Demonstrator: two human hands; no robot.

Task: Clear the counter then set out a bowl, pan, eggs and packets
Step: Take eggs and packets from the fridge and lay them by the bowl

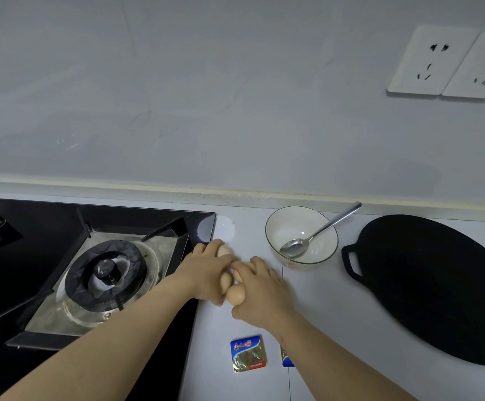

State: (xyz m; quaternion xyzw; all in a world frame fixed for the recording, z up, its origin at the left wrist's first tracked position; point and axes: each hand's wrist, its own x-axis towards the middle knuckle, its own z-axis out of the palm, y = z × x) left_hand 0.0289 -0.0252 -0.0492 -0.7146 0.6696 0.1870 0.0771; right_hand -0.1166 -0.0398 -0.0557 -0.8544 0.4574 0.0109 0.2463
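Both hands meet on the white worktop (322, 328), just right of the black glass gas hob (47, 235).

- The left hand (209, 273) has its grip closed, fingers curled over pale brown eggs (237, 296). One egg shows beyond the fingertips and another beneath the palm.
- The right hand (261, 290) has its grip likewise closed around eggs, with one egg visible at the thumb side. The exact egg count cannot be told.
- The two hands touch at the fingers, and the eggs are bunched between them, at or just above the worktop surface.
- The clear glass bowl (274, 227) stands upright near the rear wall, right of the hands. A stainless steel spoon (319, 233) lies in it, handle over the far rim.
- The flat black round pan (426, 285) lies right of the bowl, its loop handle towards the bowl.
- A blue and gold foil butter packet (248, 353) lies flat nearer the person. A second foil packet (287, 357) is partly hidden under the right forearm.
- Two white wall sockets (432, 60) are at the upper right.
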